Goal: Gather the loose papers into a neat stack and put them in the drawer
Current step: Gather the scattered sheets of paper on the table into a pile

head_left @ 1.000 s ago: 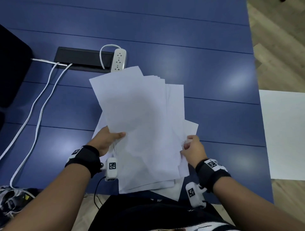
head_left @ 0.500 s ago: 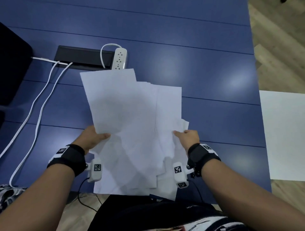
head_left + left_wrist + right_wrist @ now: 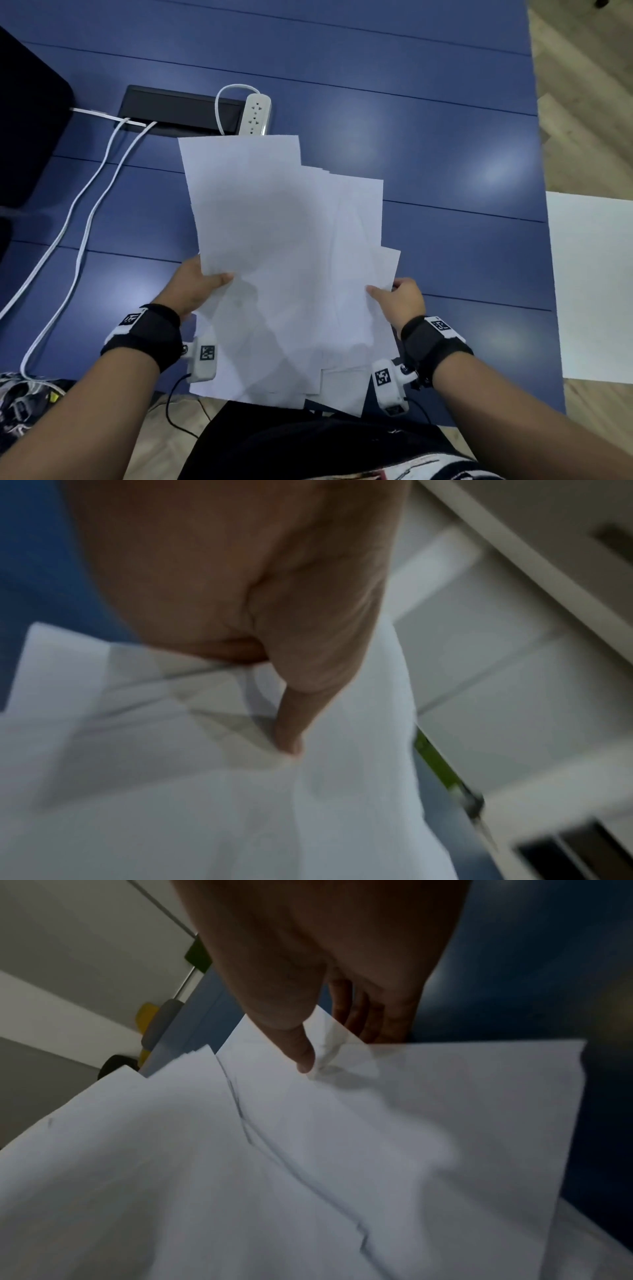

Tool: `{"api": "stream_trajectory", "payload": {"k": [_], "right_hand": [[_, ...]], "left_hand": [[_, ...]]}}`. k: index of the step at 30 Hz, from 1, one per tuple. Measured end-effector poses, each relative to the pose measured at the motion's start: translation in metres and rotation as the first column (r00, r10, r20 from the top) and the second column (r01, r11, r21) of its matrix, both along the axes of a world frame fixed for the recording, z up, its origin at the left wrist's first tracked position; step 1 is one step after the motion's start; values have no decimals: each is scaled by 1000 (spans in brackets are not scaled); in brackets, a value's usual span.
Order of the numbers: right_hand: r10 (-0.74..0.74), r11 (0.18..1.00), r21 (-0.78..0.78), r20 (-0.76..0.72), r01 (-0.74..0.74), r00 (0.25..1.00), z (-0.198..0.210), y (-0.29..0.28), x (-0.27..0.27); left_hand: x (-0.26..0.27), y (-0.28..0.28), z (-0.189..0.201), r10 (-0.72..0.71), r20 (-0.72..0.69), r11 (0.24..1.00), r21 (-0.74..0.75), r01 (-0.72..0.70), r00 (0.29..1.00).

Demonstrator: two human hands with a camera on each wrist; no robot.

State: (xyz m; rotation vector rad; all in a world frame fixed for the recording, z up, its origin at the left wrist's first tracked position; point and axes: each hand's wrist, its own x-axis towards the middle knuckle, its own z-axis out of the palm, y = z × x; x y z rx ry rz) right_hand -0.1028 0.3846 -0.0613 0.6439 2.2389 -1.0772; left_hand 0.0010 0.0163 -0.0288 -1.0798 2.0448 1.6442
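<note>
While left hand (image 3: 195, 286) pinches left edge of papers (image 3: 291, 267), thumb on top, right hand (image 3: 402, 298) pinches right edge likewise. Sheets fanned, uneven, held over blue table (image 3: 445, 154). Far edge overlaps white power strip (image 3: 255, 114). White cables (image 3: 82, 219) run left.

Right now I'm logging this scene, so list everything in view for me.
papers: several, white, fanned and uneven, held over the table's near edge
table: one, blue
power strip: one, white, far of the papers, partly behind their top edge
cable box: one, black, set in the table, left of the strip
cables: two, white, running from the box to the near left
white surface: one, right of the table
wrist cameras: two, white
left hand: grips the papers' left edge
right hand: pinches their right edge
</note>
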Motion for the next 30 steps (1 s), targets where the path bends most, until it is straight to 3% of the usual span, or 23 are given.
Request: {"api": "stream_trajectory", "payload": {"k": [4,6,12,18,22,26,30], "right_hand": [[25,994,102,17,-27,1000,-13,-12,-6],[49,990,131,53,-56,997,-7,-26,-9],[-59,983,177,51,49,997,-11,-36,-18],[-209,976,66,24,207,978,-25,-27,-20],[-126,989,-61,88,132,988,-9,-43,-20],[-28,999,-34,91,32,995,-8,-44,-21],[8,998,-68,-4,-8,1000,-4,-45,-12]], "left_hand": [[-8,-7,3,-75,59,963,-257,88,995],[-10,-18,-7,-133,101,936,-314,159,986],[-16,-12,6,-141,52,984,-101,145,989],[-13,-15,3,-147,-20,989,-7,147,989],[-12,-14,4,-105,-58,993,53,108,993],[-11,-15,10,-117,-26,988,100,119,993],[-10,-14,16,-123,-39,982,142,127,992]]}}
